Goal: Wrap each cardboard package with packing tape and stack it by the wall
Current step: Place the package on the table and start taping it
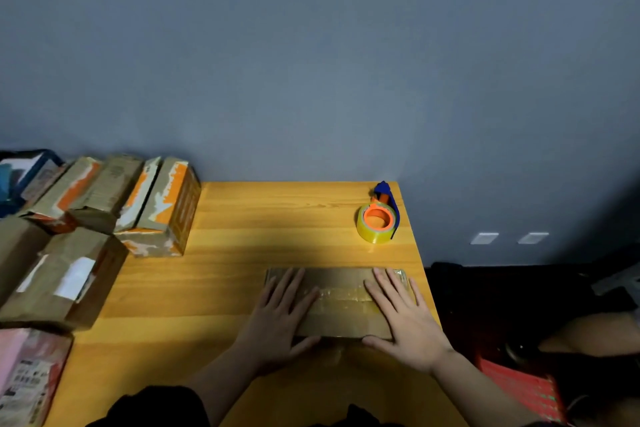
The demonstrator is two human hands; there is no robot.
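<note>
A flat brown cardboard package lies on the wooden table near its right front, with a strip of clear tape across its top. My left hand lies flat on the package's left end, fingers straight. My right hand presses flat on its right end, thumb at the near edge. A roll of clear yellowish packing tape on an orange and blue dispenser stands at the table's far right corner, apart from both hands.
Several worn cardboard boxes with orange markings stand at the far left by the blue-grey wall. More brown packages and a pink parcel crowd the left edge. A red basket sits low right, off the table.
</note>
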